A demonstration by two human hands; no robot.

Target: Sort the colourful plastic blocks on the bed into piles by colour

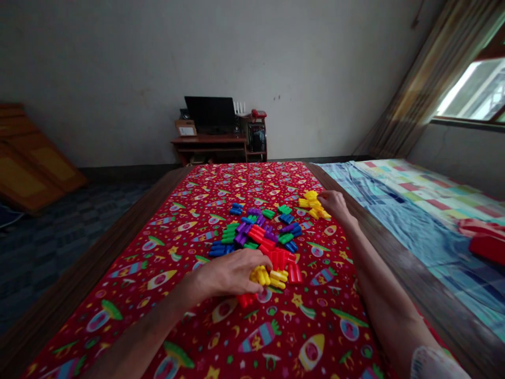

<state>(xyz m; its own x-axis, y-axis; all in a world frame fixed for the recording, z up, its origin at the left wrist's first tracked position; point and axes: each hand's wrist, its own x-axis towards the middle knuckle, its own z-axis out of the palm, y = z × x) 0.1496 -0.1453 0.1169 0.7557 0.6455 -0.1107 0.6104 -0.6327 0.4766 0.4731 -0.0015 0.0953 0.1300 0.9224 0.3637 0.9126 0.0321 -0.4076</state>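
A pile of plastic building blocks in blue, green, purple, red and yellow lies on a red rocket-print cloth. My left hand rests palm down at the pile's near edge, its fingers curled over yellow blocks, with a red block just under it. My right hand reaches further out to the right. Its fingers pinch a cluster of yellow blocks at the far right of the pile.
The cloth covers a long wooden table. A bed with a checked blue sheet and red items lies to the right. A desk with a monitor stands at the far wall. Wooden panels lean at the left.
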